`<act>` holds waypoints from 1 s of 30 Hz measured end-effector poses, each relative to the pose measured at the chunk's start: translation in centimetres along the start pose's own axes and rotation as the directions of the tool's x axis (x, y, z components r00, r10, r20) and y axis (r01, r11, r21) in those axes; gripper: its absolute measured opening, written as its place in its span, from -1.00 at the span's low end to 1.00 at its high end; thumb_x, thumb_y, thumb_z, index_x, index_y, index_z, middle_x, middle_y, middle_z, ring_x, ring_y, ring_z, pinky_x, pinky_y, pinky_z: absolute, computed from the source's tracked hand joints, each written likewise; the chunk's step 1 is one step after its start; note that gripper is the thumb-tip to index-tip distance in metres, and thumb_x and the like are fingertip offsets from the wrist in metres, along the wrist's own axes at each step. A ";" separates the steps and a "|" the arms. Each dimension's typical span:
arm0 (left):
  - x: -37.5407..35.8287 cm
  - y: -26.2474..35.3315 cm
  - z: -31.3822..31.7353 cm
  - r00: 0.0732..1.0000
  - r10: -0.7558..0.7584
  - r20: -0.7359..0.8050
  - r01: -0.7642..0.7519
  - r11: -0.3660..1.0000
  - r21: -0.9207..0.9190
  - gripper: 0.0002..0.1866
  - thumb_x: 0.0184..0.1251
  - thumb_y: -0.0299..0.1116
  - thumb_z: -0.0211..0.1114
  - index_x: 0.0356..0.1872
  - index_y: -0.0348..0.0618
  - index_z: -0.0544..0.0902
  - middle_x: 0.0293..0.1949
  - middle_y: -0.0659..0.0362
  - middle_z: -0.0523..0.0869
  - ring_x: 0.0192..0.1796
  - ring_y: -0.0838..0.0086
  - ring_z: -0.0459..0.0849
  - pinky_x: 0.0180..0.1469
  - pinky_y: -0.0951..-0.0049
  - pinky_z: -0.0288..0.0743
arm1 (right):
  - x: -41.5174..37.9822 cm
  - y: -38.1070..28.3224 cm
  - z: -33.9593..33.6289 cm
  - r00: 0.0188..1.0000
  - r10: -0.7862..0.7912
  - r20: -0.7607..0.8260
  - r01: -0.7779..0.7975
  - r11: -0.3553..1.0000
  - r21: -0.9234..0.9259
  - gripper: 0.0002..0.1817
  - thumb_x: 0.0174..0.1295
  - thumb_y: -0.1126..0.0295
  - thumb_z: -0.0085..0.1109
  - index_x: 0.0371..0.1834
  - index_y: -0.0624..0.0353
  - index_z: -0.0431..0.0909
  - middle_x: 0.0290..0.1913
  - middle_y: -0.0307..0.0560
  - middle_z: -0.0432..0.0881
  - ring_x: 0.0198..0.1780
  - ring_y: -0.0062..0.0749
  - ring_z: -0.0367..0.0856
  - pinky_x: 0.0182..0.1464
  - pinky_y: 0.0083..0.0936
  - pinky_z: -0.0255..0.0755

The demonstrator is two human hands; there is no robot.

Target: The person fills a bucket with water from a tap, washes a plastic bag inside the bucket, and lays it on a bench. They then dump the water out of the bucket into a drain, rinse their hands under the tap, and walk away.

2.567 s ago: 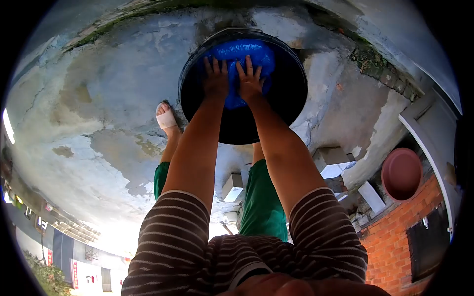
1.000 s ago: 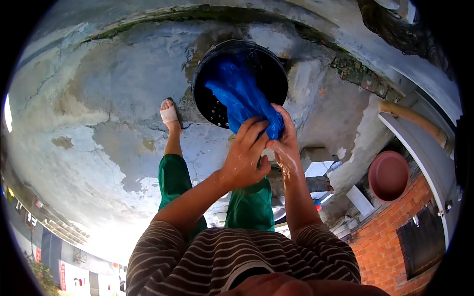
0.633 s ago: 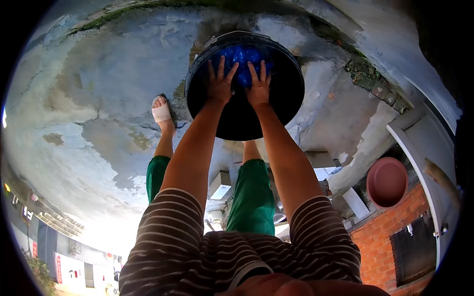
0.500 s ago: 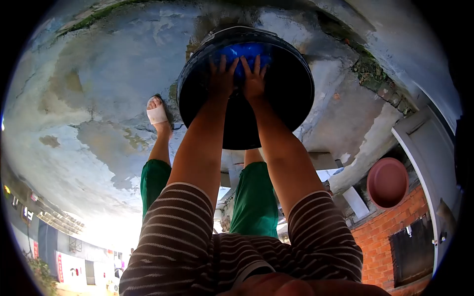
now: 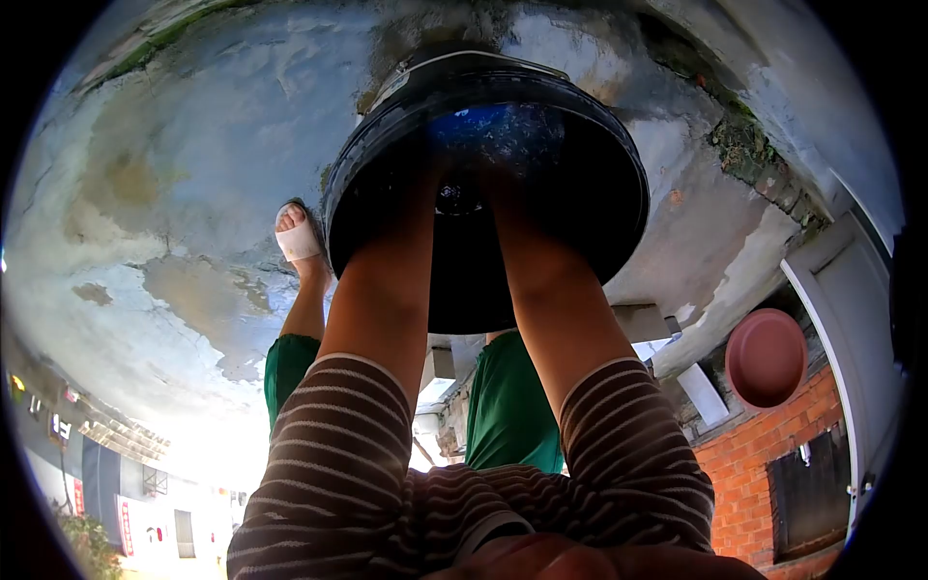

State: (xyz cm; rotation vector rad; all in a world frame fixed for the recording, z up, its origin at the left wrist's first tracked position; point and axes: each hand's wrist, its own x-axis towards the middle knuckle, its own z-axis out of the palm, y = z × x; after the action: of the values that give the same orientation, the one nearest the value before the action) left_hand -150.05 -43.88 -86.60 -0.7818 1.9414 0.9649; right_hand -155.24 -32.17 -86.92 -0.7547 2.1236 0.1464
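Observation:
A large black bucket (image 5: 628, 193) with a wire handle (image 5: 483, 56) stands on the ground before me. Both arms reach down into it: my left forearm (image 5: 406, 232) on the left, my right forearm (image 5: 527, 232) on the right. The hands are lost in the dark inside, so their fingers do not show. Near where they go in, blue material (image 5: 474, 121), perhaps cloth, appears dimly under specks or bubbles. A small patch of bubbles (image 5: 459, 198) lies between the forearms. Whether either hand grips the blue material is hidden.
The ground (image 5: 193, 203) is worn, patchy concrete. My foot in a pale slipper (image 5: 299, 240) is left of the bucket. To the right are a reddish basin (image 5: 766, 359), a white block (image 5: 703, 393), a brick wall (image 5: 735, 464) and a white-edged door (image 5: 841, 319).
Both hands have sunk deeper into the bucket and out of sight. The bright blue material is now darker and mostly covered. The bucket looks larger and nearer.

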 end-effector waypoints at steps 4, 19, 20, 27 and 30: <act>-4.1 1.3 0.3 0.972 -0.132 -0.196 0.007 0.844 -0.537 -0.49 0.18 0.09 0.21 -0.06 -0.13 0.57 0.01 0.02 0.60 0.06 0.07 0.53 0.15 0.00 0.32 | -4.0 -2.1 -5.5 0.990 0.124 -0.065 -0.094 0.936 0.339 -0.50 0.02 0.36 0.19 0.10 0.18 0.46 0.13 0.17 0.47 0.16 -0.01 0.46 0.20 -0.21 0.33; -25.5 5.7 -4.8 0.985 -0.066 0.158 0.074 -0.672 -0.737 -0.71 0.33 -0.43 0.02 0.04 -0.14 0.49 -0.09 -0.02 0.62 -0.09 0.21 0.64 -0.04 0.22 0.58 | -24.0 -10.9 -20.9 0.769 -0.033 -0.639 0.334 0.873 0.357 -0.64 -0.02 0.10 0.19 -0.31 0.18 0.60 -0.21 -0.09 0.55 -0.19 -0.04 0.55 -0.10 -0.31 0.47; -27.3 8.4 -6.7 0.932 -0.344 0.119 -0.064 -0.478 -0.876 -0.70 0.28 -0.52 -0.02 0.02 -0.15 0.51 -0.20 0.04 0.65 -0.22 0.25 0.68 -0.14 0.23 0.62 | -21.6 -9.0 -20.5 0.855 0.144 -0.498 0.133 0.868 0.479 -0.55 0.01 0.02 0.13 -0.27 0.22 0.61 -0.15 -0.07 0.53 -0.11 -0.04 0.52 -0.04 -0.30 0.44; -26.3 5.6 -7.1 0.994 0.037 0.101 0.099 -0.677 -0.729 -0.65 0.43 -0.25 -0.13 0.11 -0.13 0.44 -0.10 0.03 0.62 -0.10 0.26 0.63 0.03 0.29 0.53 | -27.0 -12.3 -21.5 0.824 0.086 -0.560 0.427 0.555 0.714 -0.63 0.04 0.19 0.25 -0.35 0.37 0.56 -0.17 0.06 0.43 -0.04 -0.09 0.36 0.10 -0.32 0.21; -30.9 8.5 -13.2 0.995 -0.094 0.037 -0.029 -0.619 -0.785 -0.71 0.32 -0.12 0.09 -0.22 -0.12 0.55 -0.38 0.13 0.64 -0.35 0.36 0.61 -0.26 0.36 0.55 | -29.8 -15.7 -22.3 0.764 -0.076 -0.640 0.549 0.598 0.584 -0.67 0.02 0.21 0.23 -0.39 0.32 0.57 -0.25 0.02 0.47 -0.13 -0.06 0.42 -0.02 -0.28 0.32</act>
State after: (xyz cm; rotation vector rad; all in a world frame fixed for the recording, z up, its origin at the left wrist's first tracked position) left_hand -147.13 -45.43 -52.09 -1.8376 -0.0229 2.8253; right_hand -148.30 -39.05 -47.76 -0.6939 2.2076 -1.2642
